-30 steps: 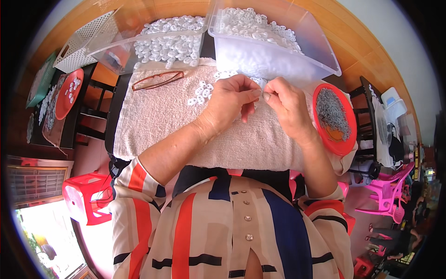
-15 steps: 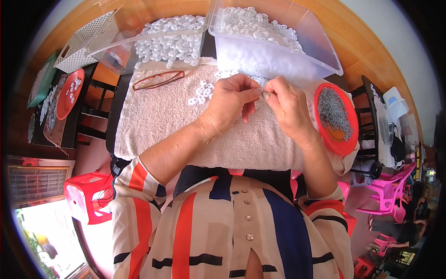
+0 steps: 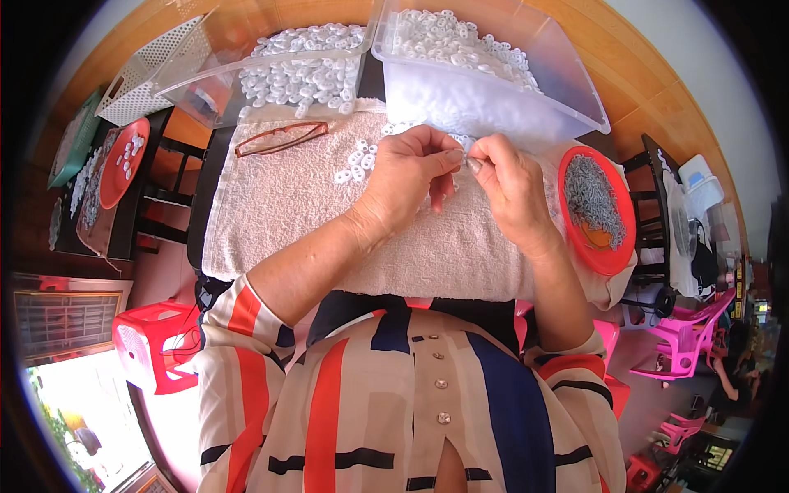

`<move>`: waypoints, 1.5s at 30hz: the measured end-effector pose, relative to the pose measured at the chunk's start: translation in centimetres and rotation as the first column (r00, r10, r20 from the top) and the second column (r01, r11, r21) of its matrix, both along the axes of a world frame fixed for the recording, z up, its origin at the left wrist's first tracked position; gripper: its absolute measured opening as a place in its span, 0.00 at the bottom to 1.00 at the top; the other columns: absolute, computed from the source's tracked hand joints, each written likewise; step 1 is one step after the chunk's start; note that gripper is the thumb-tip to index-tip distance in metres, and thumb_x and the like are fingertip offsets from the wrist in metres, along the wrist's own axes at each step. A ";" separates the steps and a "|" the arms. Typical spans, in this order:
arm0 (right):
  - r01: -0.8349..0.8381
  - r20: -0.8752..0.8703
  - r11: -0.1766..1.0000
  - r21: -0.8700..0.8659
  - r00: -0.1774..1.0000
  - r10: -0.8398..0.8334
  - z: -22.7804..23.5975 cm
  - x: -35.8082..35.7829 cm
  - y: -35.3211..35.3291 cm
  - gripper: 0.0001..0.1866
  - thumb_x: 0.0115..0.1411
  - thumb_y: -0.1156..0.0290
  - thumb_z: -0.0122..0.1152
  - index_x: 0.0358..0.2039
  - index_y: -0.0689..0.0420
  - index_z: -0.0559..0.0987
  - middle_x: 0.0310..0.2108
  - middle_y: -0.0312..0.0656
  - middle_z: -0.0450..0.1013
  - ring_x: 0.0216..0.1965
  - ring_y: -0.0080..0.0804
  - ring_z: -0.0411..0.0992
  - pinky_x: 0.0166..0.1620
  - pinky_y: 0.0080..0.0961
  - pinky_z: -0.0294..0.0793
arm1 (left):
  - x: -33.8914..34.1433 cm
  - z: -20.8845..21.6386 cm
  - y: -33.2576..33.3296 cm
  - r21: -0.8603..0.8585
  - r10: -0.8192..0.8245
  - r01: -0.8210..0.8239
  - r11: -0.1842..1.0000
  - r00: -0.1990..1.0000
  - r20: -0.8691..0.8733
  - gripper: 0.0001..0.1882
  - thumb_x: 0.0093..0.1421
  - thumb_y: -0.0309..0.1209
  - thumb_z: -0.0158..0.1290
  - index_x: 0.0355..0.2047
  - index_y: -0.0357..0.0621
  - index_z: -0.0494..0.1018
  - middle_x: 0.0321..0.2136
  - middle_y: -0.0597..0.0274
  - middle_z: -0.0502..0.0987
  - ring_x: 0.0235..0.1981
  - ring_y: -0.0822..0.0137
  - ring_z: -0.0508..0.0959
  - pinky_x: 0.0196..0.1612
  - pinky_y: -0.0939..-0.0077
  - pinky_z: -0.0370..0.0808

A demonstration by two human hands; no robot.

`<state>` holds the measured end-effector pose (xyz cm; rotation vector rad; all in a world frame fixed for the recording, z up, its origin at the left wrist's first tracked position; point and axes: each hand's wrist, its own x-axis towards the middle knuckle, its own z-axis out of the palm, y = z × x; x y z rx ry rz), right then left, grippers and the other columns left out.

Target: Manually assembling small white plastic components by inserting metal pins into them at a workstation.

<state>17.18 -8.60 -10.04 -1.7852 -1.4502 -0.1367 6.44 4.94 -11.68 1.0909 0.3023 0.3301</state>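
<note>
Your left hand (image 3: 408, 177) and right hand (image 3: 511, 185) meet fingertip to fingertip over the towel (image 3: 288, 214), pinching a small white ring (image 3: 460, 149), mostly hidden. Loose rings (image 3: 353, 163) lie beside. The clear bin (image 3: 567, 82) sits behind, the red dish (image 3: 612, 255) right.

Towel (image 3: 329, 214): pale pinkish-beige, plain looped weave. Rings (image 3: 355, 162) on it: white. Tub (image 3: 493, 90): clear plastic, white rings inside. Plate (image 3: 597, 209): red-orange, heap of grey metal bits. Glasses (image 3: 279, 137): reddish-brown frame. Stool (image 3: 152, 345): red. Chairs (image 3: 686, 337): bright pink. Shirt (image 3: 394, 411): cream with orange, navy and black bands.
</note>
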 end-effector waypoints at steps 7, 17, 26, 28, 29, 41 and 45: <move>0.017 0.039 1.000 0.026 0.999 -0.018 -0.3 0.0 0.1 0.05 0.56 0.81 0.54 0.33 0.61 0.71 0.28 0.47 0.71 0.30 0.44 0.72 0.34 0.34 0.70 | 0.0 -0.2 -0.2 0.057 0.016 -0.015 0.998 1.000 -0.009 0.05 0.61 0.25 0.55 0.33 0.35 0.72 0.22 0.62 0.74 0.18 0.74 0.73 0.15 0.80 0.68; 0.079 -0.177 0.984 0.158 0.983 -0.051 -2.2 -1.3 1.3 0.02 0.60 0.79 0.54 0.33 0.62 0.70 0.24 0.40 0.68 0.25 0.26 0.67 0.31 0.24 0.67 | 0.0 -0.2 -0.9 -0.075 0.098 -0.101 0.992 0.994 -0.053 0.04 0.60 0.24 0.54 0.32 0.35 0.72 0.21 0.61 0.74 0.17 0.72 0.74 0.14 0.80 0.67; 0.073 -0.308 0.990 0.118 0.951 -0.033 -2.5 -1.2 0.8 0.02 0.61 0.79 0.54 0.33 0.63 0.71 0.26 0.36 0.70 0.28 0.21 0.67 0.34 0.19 0.68 | -0.3 0.1 0.0 -0.014 0.043 -0.045 0.999 0.992 -0.122 0.04 0.59 0.23 0.55 0.32 0.34 0.73 0.22 0.58 0.76 0.16 0.71 0.75 0.13 0.80 0.67; 0.062 -0.315 0.991 0.117 0.949 -0.022 -2.2 -1.3 0.7 0.02 0.61 0.79 0.54 0.33 0.64 0.71 0.26 0.36 0.70 0.28 0.21 0.67 0.34 0.19 0.68 | -0.3 0.1 0.0 0.054 0.041 -0.034 0.998 0.989 -0.142 0.04 0.59 0.23 0.55 0.32 0.33 0.73 0.23 0.58 0.76 0.16 0.71 0.74 0.13 0.80 0.67; 0.053 -0.322 0.992 0.117 0.947 -0.012 -2.2 -1.3 0.7 0.02 0.61 0.79 0.54 0.33 0.64 0.71 0.26 0.36 0.70 0.28 0.21 0.67 0.34 0.19 0.68 | -0.3 0.3 0.0 0.026 0.048 -0.045 0.999 0.991 -0.121 0.04 0.59 0.24 0.55 0.31 0.34 0.73 0.23 0.58 0.76 0.16 0.71 0.74 0.13 0.80 0.66; 0.068 -0.286 0.984 0.164 0.958 -0.019 -3.1 -1.1 0.8 0.03 0.62 0.78 0.54 0.33 0.63 0.71 0.25 0.36 0.70 0.27 0.21 0.67 0.32 0.19 0.68 | -0.2 -0.2 -0.3 0.091 0.067 -0.057 0.994 0.992 -0.111 0.06 0.60 0.26 0.55 0.29 0.35 0.73 0.20 0.62 0.74 0.14 0.73 0.71 0.12 0.81 0.64; 0.079 -0.326 0.984 0.162 0.945 -0.023 -3.9 -1.1 1.0 0.03 0.62 0.78 0.55 0.32 0.63 0.71 0.25 0.36 0.70 0.26 0.20 0.67 0.30 0.18 0.68 | -0.1 -0.3 -0.9 0.074 0.131 -0.123 0.990 0.984 -0.120 0.06 0.60 0.26 0.55 0.28 0.36 0.73 0.19 0.63 0.73 0.13 0.75 0.69 0.12 0.81 0.62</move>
